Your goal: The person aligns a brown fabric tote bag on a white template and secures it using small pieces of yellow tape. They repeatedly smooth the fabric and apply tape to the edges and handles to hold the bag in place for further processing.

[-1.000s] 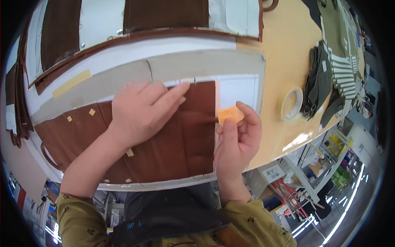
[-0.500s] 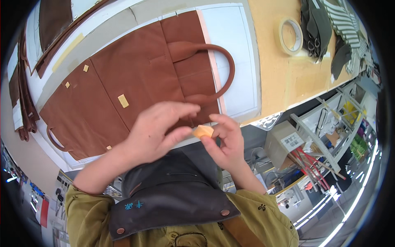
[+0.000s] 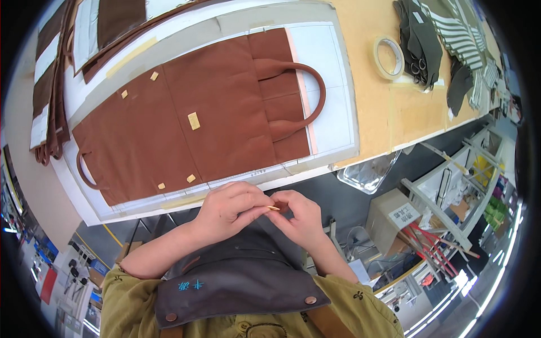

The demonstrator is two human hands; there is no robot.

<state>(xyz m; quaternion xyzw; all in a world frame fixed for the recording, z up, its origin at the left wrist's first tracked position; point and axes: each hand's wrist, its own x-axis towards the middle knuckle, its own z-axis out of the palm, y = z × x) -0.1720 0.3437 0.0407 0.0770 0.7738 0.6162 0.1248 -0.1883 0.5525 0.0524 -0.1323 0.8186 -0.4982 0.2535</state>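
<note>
My left hand (image 3: 238,207) and my right hand (image 3: 300,219) meet in front of the table edge, thumbs and fingers pinched together. Between the fingertips shows the thin edge of a small tan piece (image 3: 273,208), which looks like masking tape; most of it is hidden. Beyond them a brown bag panel (image 3: 225,84) lies flat on a white marked sheet (image 3: 332,101). A rounded handle (image 3: 322,90) loops off its right end and a smaller brown loop (image 3: 82,173) off its left. Several small tan pieces (image 3: 194,120) sit on the panel, and no hand touches it.
A roll of masking tape (image 3: 389,58) lies on the tan tabletop at the right. Past it are dark pieces with metal rings (image 3: 420,42) and striped fabric (image 3: 451,28). More brown pieces (image 3: 53,101) lie far left. Below the table at right stands a cardboard box (image 3: 389,217).
My left hand, loosely open earlier, has closed in against my right. Both now pinch the tan piece, which shows edge-on. My view has shifted, bringing more of the panel's near edge into sight.
</note>
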